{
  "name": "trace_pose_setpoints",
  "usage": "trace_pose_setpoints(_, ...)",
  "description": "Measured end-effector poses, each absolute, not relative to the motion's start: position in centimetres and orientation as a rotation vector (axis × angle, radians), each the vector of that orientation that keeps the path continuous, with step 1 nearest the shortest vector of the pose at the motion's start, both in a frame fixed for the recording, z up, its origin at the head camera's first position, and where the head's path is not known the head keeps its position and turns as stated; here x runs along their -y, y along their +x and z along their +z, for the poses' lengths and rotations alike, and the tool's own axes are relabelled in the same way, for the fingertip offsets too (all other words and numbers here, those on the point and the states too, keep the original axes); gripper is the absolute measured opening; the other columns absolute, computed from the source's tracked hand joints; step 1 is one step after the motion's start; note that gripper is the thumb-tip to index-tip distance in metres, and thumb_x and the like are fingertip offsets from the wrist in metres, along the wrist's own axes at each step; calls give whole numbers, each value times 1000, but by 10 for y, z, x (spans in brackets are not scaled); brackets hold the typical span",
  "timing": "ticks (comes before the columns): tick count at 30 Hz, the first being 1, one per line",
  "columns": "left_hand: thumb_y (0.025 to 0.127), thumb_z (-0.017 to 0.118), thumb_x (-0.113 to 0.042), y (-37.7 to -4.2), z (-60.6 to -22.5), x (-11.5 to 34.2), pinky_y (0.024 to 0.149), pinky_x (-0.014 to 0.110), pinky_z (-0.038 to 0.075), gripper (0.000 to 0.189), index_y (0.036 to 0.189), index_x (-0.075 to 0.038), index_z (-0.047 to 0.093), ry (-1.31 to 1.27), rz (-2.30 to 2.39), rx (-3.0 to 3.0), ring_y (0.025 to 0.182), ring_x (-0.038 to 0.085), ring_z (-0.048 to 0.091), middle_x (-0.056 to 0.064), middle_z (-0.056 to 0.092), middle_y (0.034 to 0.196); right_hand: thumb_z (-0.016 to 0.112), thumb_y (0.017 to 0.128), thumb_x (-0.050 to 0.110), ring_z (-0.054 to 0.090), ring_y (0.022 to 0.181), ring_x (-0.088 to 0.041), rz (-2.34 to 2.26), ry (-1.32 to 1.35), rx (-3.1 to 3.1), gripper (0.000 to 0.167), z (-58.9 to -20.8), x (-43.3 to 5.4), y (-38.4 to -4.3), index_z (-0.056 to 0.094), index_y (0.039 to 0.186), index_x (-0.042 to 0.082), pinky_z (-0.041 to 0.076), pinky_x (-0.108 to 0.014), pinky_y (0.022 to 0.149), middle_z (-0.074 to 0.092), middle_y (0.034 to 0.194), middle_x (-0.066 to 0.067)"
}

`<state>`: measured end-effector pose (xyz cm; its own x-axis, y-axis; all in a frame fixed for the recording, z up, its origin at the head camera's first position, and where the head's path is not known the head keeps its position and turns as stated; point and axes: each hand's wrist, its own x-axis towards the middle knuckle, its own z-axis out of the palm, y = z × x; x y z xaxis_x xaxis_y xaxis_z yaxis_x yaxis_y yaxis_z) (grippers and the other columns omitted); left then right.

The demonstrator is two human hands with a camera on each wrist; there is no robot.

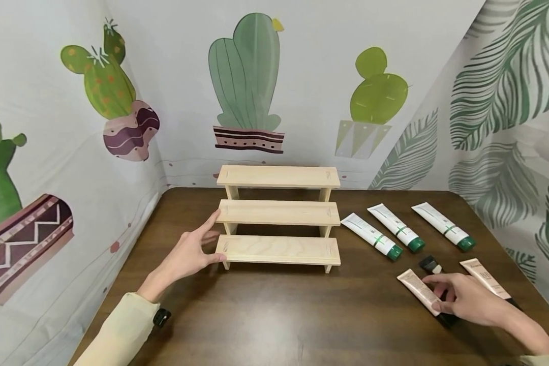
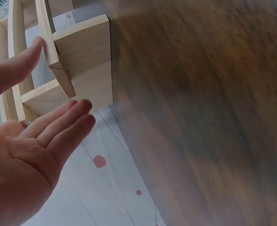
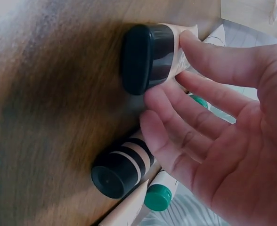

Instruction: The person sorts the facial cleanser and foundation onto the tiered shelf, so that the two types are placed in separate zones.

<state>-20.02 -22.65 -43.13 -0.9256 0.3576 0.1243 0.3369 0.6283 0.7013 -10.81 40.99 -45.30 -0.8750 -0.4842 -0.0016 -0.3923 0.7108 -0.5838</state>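
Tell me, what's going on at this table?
A person is handling a tube beside a three-tier wooden stand. Their right hand pinches a beige tube with a black cap, while their left hand touches the stand's left end. Three white tubes with green caps lie right of the stand, and another beige tube lies beyond the right hand.

From above and well back, the head view looks forward and down over the table [image 1: 265, 310], the wooden stand [image 1: 279, 212] and the patterned backdrop [image 1: 178, 76]. The left wrist view, close by the left grip [image 1: 187, 254] and turned sideways, faces the stand's end, which the head view shares. Low and close by the right grip [image 1: 468, 300], the tilted right wrist view faces the held tube [image 1: 418, 287], also shared with the head view.
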Motion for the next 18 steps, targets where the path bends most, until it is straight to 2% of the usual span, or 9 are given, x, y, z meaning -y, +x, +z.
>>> trace_pose_setpoints(7, 81, 95, -14, -204, -435, 226, 98, 53, 58, 117, 171, -28, 20, 589, 1281, -2771, 115, 32, 72, 29, 67, 131, 89, 82, 7, 53, 64, 2, -819, -626, -2767, 45, -449, -406, -113, 68, 115, -14, 47, -23, 53, 57, 80, 14)
trace_pose_setpoints(11, 81, 94, -14, -204, -436, 226, 97, 54, 58, 116, 170, -29, 21, 595, 1301, -2759, 114, 34, 72, 30, 67, 130, 90, 81, 11, 55, 67, 1, -784, -551, -2747, 42, -446, -405, -115, 70, 111, -10, 49, -24, 57, 61, 80, 11)
trace_pose_setpoints(18, 80, 95, -13, -203, -437, 227, 98, 54, 57, 116, 170, -29, 23, 580, 1307, -2759, 115, 35, 71, 31, 66, 130, 89, 82, 9, 61, 71, 0, -847, -577, -2716, 34, -444, -398, -116, 70, 107, -4, 53, -26, 58, 66, 82, 9)
